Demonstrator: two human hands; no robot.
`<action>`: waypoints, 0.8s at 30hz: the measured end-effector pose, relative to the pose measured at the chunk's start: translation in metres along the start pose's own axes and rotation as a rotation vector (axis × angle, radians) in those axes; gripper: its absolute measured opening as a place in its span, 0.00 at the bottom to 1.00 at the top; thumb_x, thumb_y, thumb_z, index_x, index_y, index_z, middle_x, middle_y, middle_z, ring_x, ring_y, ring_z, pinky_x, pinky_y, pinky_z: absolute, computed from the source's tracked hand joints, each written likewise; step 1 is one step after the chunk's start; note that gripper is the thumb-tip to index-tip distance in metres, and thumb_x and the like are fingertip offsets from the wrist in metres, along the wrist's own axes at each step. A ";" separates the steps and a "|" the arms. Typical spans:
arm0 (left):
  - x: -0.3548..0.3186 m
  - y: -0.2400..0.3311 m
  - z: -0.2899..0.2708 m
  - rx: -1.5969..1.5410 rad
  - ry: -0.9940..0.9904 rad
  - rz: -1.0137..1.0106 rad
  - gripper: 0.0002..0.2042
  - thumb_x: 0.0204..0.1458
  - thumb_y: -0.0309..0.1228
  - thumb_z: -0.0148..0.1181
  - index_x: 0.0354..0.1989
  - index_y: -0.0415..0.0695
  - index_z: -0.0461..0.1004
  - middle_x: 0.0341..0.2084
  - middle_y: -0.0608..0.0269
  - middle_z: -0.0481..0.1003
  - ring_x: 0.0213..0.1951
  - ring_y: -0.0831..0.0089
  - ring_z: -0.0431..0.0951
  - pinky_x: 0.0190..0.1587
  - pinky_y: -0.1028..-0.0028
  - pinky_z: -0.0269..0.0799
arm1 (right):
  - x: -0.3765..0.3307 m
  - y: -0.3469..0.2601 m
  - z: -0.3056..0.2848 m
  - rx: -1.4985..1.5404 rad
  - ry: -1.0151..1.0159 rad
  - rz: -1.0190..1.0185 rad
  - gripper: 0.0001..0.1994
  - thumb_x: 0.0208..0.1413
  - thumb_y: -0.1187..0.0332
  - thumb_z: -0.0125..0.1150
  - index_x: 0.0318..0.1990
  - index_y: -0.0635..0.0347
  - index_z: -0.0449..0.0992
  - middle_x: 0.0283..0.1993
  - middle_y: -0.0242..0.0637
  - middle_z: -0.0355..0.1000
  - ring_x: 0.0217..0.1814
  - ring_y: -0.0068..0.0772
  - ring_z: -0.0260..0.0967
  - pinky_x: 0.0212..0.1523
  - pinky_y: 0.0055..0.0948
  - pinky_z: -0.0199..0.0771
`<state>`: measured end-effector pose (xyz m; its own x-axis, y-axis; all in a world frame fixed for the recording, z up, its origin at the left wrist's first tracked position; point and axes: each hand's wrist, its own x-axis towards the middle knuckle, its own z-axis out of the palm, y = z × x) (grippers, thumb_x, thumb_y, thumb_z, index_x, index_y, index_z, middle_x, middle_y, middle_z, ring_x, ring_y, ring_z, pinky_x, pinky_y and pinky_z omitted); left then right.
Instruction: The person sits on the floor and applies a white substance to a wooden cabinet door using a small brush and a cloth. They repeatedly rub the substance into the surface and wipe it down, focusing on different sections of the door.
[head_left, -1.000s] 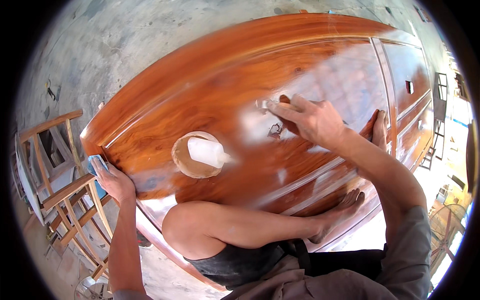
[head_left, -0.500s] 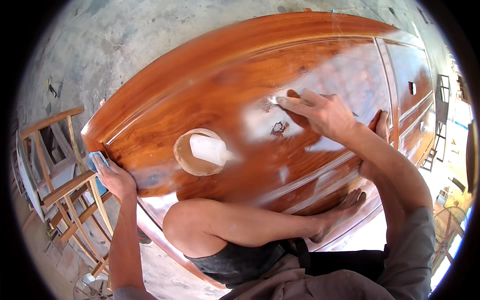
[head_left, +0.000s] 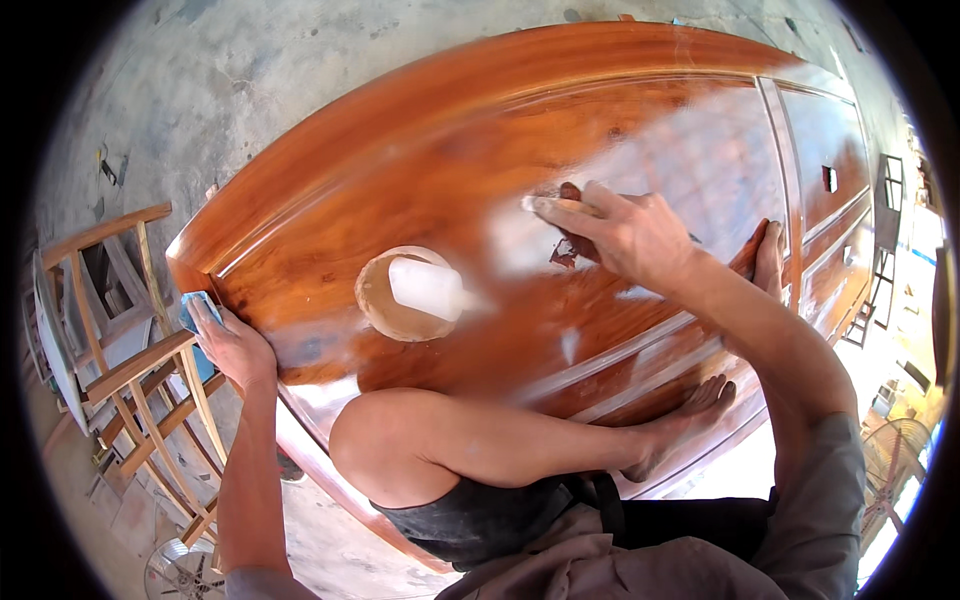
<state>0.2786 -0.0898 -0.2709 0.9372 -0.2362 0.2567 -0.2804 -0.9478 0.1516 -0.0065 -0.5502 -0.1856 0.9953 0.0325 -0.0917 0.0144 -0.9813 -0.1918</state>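
A large glossy reddish-brown wooden panel [head_left: 440, 180] lies before me. My right hand [head_left: 630, 235] is closed around a slim tool whose pale tip [head_left: 530, 203] points left, just over or on the panel; a dark end pokes out behind the hand. Beneath those fingers is a dark ragged patch [head_left: 564, 254]. At the panel's left corner, my left hand [head_left: 238, 345] has its fingers over a blue pad [head_left: 196, 309], pressing it at the edge. Between the hands sits a round tan dish [head_left: 377, 305] with a white squeeze bottle [head_left: 425, 287] lying in it.
My bent leg [head_left: 500, 440] and bare feet rest on the panel's near side. Wooden chair-like frames [head_left: 140, 375] stand close to my left forearm. A fan [head_left: 895, 465] stands at the right, another [head_left: 180, 572] at lower left. Concrete floor [head_left: 260, 70] surrounds the panel.
My right hand has shifted slightly left and down with the slim tool. My left hand stays at the corner with the blue pad.
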 end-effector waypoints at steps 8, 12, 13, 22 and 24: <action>-0.002 -0.006 -0.001 0.017 -0.027 -0.020 0.27 0.73 0.37 0.42 0.77 0.40 0.57 0.77 0.52 0.57 0.76 0.50 0.57 0.77 0.53 0.48 | -0.020 0.022 -0.015 -0.019 0.083 -0.046 0.25 0.59 0.71 0.67 0.64 0.39 0.77 0.34 0.32 0.68 0.24 0.35 0.74 0.21 0.35 0.77; 0.000 -0.012 0.005 -0.014 -0.019 -0.027 0.27 0.73 0.37 0.43 0.77 0.40 0.57 0.77 0.51 0.58 0.76 0.50 0.57 0.77 0.53 0.48 | -0.010 0.003 -0.004 -0.026 -0.012 -0.049 0.25 0.58 0.71 0.68 0.64 0.39 0.78 0.34 0.31 0.68 0.22 0.36 0.72 0.21 0.36 0.77; -0.002 -0.012 0.004 -0.016 -0.022 -0.036 0.27 0.73 0.37 0.43 0.77 0.40 0.57 0.77 0.51 0.58 0.76 0.50 0.57 0.77 0.54 0.48 | -0.015 0.011 -0.003 -0.012 0.022 -0.067 0.26 0.58 0.70 0.69 0.64 0.37 0.78 0.35 0.31 0.68 0.22 0.37 0.73 0.21 0.36 0.78; -0.002 -0.015 0.006 0.030 -0.035 -0.053 0.27 0.73 0.37 0.42 0.77 0.40 0.57 0.77 0.51 0.58 0.76 0.49 0.57 0.77 0.54 0.49 | -0.004 0.001 -0.001 0.006 0.021 -0.033 0.23 0.62 0.66 0.64 0.65 0.36 0.76 0.40 0.32 0.71 0.25 0.37 0.76 0.25 0.39 0.81; -0.003 -0.010 0.002 -0.010 -0.017 -0.034 0.27 0.73 0.37 0.42 0.77 0.40 0.57 0.77 0.51 0.58 0.76 0.48 0.57 0.76 0.54 0.49 | -0.016 0.018 -0.001 0.027 0.055 -0.052 0.25 0.61 0.67 0.65 0.66 0.35 0.75 0.40 0.31 0.71 0.26 0.37 0.76 0.25 0.38 0.81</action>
<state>0.2791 -0.0803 -0.2751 0.9495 -0.2075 0.2352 -0.2503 -0.9532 0.1697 -0.0224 -0.5680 -0.1868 0.9970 0.0723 -0.0270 0.0646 -0.9730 -0.2216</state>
